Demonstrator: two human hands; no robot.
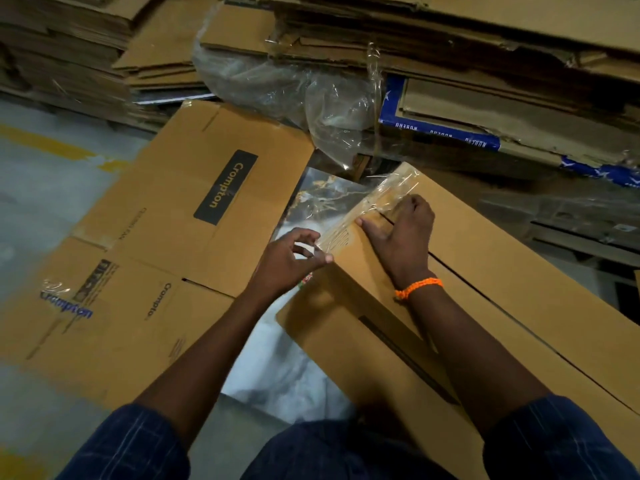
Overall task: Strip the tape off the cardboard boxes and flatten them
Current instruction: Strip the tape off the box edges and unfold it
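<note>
A long brown cardboard box [491,292] lies slanted in front of me, with a dark seam running along its top. A strip of clear tape [367,209] hangs lifted off its far end, crinkled and shiny. My left hand [291,261] pinches the near end of that tape at the box's left edge. Resting flat on the box top by the seam, my right hand [401,233] presses down beside the lifted tape. An orange band is on that wrist.
A flattened Crompton box [180,216] lies on the floor to the left. Stacks of flattened cardboard [450,50] rise behind, with loose clear plastic wrap [311,95] and a blue-edged carton [440,133]. Grey floor with a yellow line [45,143] shows far left.
</note>
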